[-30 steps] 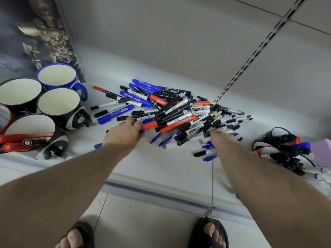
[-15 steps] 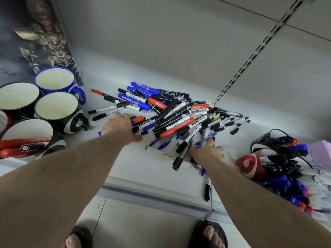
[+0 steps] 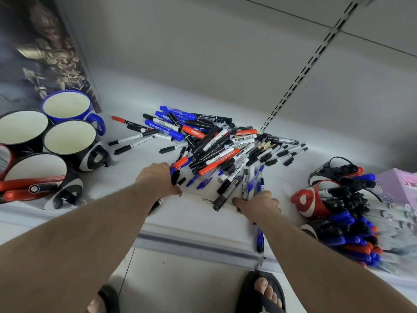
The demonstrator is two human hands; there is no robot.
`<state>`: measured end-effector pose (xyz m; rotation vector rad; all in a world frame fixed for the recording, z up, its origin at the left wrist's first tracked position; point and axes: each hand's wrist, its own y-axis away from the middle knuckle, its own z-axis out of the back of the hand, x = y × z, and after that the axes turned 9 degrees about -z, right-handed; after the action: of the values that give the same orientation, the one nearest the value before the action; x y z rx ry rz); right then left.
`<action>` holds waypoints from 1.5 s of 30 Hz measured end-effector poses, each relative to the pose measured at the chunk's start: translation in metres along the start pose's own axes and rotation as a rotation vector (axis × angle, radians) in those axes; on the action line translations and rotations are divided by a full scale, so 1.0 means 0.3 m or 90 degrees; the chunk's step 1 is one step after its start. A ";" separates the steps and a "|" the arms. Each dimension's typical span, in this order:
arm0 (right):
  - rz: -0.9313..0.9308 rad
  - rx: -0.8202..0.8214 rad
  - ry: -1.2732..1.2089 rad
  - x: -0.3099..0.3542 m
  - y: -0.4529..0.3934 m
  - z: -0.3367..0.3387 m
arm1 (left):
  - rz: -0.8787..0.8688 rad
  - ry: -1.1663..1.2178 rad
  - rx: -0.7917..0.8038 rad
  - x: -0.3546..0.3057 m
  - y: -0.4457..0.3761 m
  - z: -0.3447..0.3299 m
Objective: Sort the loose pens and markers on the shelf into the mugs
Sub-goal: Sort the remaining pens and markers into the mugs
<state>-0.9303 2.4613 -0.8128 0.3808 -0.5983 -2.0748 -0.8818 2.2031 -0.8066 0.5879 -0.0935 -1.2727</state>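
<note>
Clearly the main danger is at the front edge of the shelf: one blue pen already lies at the lower centre of the frame with its end over the lip, and a small push from the right forearm would probably send it to the floor. The pile of pens and markers sits in the middle of the frame, loosely crossed, so pulling some from the near side could make others roll forward. The left hand is at the near left side of the pile, with its fingers curled around a few dark and blue pens. The right hand lies on several grey markers at the near right side; I cannot tell if its fingers grip them or only press on them. The empty mugs stand at the left of the frame, well apart from the pile, so a full handful may drop pens on the way. At the right, lying mugs with pens are already crowded. The shelf is white and smooth, with a grey back wall and a slotted rail; below it are a tiled floor and sandalled feet.
</note>
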 end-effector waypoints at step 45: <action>0.113 0.480 -0.531 -0.160 0.381 0.271 | 0.104 1.096 0.136 -0.147 0.499 0.071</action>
<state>-0.8644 2.4705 -0.6805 -0.1582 -1.8500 -1.7082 -0.7732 2.2611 -0.7081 1.6280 1.1276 -0.2702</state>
